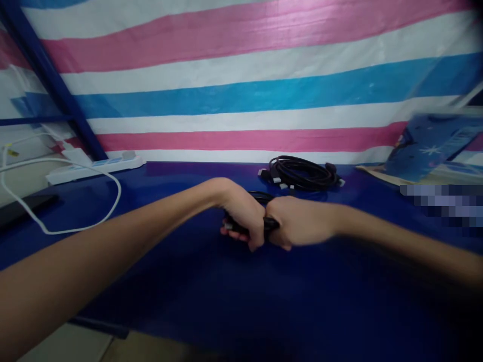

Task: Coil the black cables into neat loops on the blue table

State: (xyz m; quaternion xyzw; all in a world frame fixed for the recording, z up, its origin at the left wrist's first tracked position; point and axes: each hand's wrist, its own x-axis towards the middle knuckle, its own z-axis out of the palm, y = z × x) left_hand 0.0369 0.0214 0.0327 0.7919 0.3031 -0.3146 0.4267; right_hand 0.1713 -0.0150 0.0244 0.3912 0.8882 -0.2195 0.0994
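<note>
Above the middle of the blue table (pixel 226 296), my two hands meet on a bundled black cable (pixel 270 224). My left hand (pixel 245 213) is closed round the bundle, wrist bent, with a plug end poking out by its fingers. Pressed close on the other side, my right hand (pixel 298 221) is a fist, also closed on the cable. A loop of the cable shows just behind the hands; the rest is hidden by the fingers. Farther back lies a coil of black cables (pixel 305 173) with several metal-tipped connectors.
At the back left stands a white power strip (pixel 98 168) with a white charger and a looping white cord (pixel 119 193). A dark flat object (pixel 30 208) lies by the left edge. A blue printed package (pixel 426 146) stands at the right, before a striped sheet (pixel 241 95).
</note>
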